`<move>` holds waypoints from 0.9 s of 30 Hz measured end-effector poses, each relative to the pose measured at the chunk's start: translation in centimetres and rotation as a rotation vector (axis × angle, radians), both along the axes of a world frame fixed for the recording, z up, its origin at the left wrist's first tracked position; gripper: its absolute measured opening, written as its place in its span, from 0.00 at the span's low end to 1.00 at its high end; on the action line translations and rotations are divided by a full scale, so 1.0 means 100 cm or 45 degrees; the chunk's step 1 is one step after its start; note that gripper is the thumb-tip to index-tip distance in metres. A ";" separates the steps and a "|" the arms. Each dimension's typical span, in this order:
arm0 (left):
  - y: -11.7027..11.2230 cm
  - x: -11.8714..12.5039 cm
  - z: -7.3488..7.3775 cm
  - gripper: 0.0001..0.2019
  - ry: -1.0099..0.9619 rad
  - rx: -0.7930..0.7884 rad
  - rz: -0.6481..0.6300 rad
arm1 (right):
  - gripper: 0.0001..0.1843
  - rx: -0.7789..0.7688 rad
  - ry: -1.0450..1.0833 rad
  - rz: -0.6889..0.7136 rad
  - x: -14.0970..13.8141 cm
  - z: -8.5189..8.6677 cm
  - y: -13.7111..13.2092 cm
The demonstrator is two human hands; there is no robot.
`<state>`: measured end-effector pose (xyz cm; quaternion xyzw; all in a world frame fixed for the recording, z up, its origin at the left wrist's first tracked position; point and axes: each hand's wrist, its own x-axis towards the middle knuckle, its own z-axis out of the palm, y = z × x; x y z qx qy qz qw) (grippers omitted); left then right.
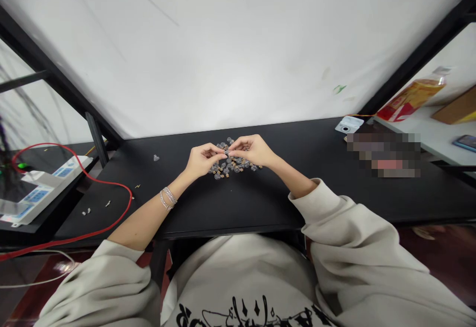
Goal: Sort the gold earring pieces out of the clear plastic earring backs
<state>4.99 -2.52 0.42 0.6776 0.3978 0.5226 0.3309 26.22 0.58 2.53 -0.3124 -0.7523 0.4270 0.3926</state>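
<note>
Both my hands meet above a loose pile of small clear pieces with brownish bits on the black table. My left hand pinches at a small clear piece with thumb and forefinger. From the other side, my right hand pinches the same spot, its fingertips almost touching the left ones. The piece between them is partly hidden and too small to make out in detail. A single clear piece lies apart, left of the pile. A silvery bracelet circles my left wrist.
A red cable curves over the table's left side, beside a white power strip. Tiny scraps lie near it. A small camera and a blurred-out item sit at the right. Behind stands a white wall.
</note>
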 end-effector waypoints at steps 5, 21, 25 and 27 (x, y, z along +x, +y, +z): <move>0.000 -0.001 0.000 0.13 0.025 -0.011 -0.002 | 0.19 0.007 0.001 -0.003 0.000 0.001 0.000; -0.002 -0.001 0.005 0.12 0.104 0.008 -0.012 | 0.19 0.010 0.001 0.020 0.001 0.000 0.001; -0.003 -0.001 0.006 0.13 0.093 0.007 0.002 | 0.20 0.005 -0.002 0.023 0.001 -0.003 0.003; -0.003 0.000 0.005 0.13 0.079 0.025 0.004 | 0.20 0.011 -0.011 0.019 0.001 -0.004 0.002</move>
